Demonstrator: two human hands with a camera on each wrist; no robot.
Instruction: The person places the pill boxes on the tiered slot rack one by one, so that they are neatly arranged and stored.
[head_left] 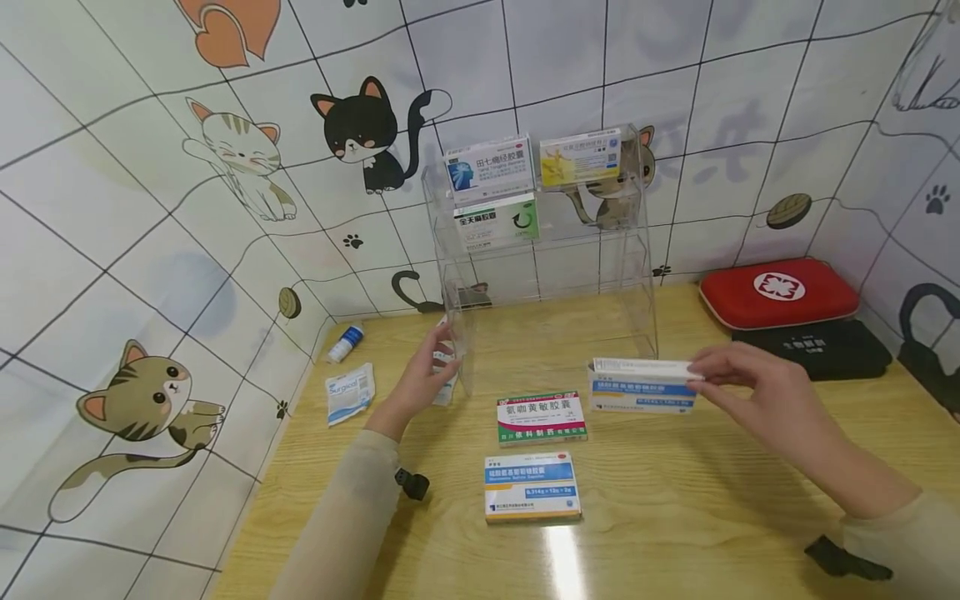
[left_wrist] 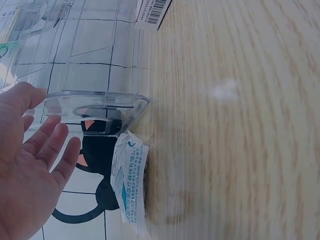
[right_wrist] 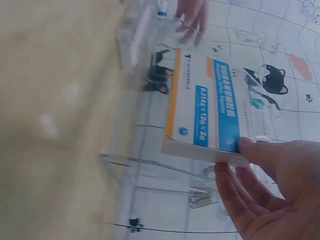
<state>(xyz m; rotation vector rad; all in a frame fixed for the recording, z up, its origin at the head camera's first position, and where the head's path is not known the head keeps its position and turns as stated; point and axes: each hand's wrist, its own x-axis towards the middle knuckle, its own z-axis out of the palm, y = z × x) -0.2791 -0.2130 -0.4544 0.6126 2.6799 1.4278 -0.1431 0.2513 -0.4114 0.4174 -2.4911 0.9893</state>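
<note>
My right hand (head_left: 757,387) pinches one end of a white and blue medicine box (head_left: 641,390) between thumb and fingers. In the right wrist view this box (right_wrist: 207,107) shows an orange edge, tilted in front of the clear rack. At the left side of the clear acrylic display rack (head_left: 633,283) is my left hand (head_left: 423,371). Its fingers (left_wrist: 50,145) are loosely extended right at the rack's edge. A white packet with teal print (left_wrist: 129,182) lies beside that edge. On the table are a red and green medicine box (head_left: 542,419) and a matching white and blue box (head_left: 532,487).
The rack's shelves hold a blue-white box (head_left: 490,169), a yellow-white box (head_left: 580,158) and a green-white box (head_left: 497,223). A red case (head_left: 780,292) lies on a black pouch (head_left: 813,348) at right. A small bottle (head_left: 346,343) and a Surgical packet (head_left: 349,393) are at left.
</note>
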